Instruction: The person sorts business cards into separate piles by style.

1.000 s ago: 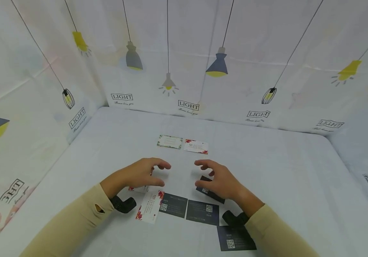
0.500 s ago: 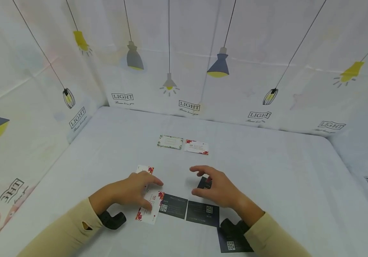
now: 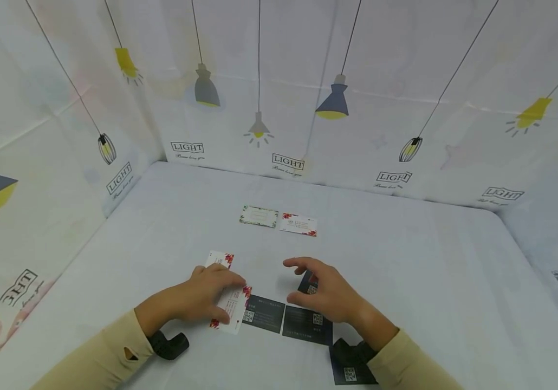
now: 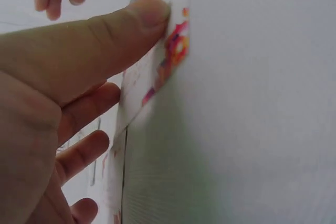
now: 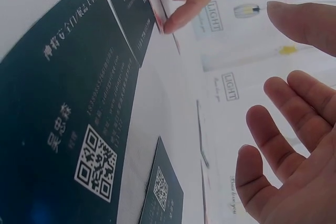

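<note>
White rectangular red-flowered paper card [image 3: 234,310], pinched in the left hand [image 3: 202,294], surely wants light edge pressure as the right hand [image 3: 329,290], loosely spread, holds nothing.

Wide passage over white table [image 3: 445,281], right of right hand [image 3: 326,290]; narrower gap toward left hand [image 3: 200,295]; printed backdrop [image 3: 279,59] walls off far edge.

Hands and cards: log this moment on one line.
left hand: touching red-flowered white card | right hand: above table, holding nothing | dark cards: lying on table
</note>
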A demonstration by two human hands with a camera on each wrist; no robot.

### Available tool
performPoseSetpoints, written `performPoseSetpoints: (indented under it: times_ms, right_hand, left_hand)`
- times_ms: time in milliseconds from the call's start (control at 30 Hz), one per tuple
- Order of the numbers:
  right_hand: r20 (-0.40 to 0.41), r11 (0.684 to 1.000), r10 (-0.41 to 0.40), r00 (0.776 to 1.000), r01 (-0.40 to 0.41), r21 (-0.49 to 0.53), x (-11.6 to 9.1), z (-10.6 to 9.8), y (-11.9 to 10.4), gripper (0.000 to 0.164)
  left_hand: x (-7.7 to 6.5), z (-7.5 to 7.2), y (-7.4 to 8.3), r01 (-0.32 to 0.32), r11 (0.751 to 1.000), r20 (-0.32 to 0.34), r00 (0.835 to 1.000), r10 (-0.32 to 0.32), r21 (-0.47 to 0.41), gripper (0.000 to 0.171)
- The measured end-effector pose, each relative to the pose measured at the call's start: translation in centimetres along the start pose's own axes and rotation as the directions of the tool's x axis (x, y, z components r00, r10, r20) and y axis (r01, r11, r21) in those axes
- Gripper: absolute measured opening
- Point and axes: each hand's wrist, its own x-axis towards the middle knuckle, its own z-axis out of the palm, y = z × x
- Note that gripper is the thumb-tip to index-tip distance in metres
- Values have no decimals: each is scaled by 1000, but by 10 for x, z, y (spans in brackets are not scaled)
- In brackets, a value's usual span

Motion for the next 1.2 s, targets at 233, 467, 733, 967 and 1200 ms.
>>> performPoseSetpoints:
  times_ms: [233,467,733,967,1200]
  right_hand:
    - [2,1000,-4,1000,4,8,0,1,-1,55]
    - [3,1000,-1,1000,1,0,1,2,-1,55]
    - [13,999,32,999,-32,15,2,5,-3,55]
    - [19,1000,31,999,-31,-4,2,9,-4,54]
    - [32,999,39,999,-39,-8,2,11,-5,54]
  left_hand:
    - [5,2,-6,16,1000,-73,997,-14,24,59]
    - [11,7,-7,59,997,-129,990,-51,57,60]
    - [20,16,-2,134,982,-204,973,-105,135,64]
    - [22,20,14,181,968,-265,955,-131,176,64]
    - [12,10,17,149,978,-126,983,-131,143,63]
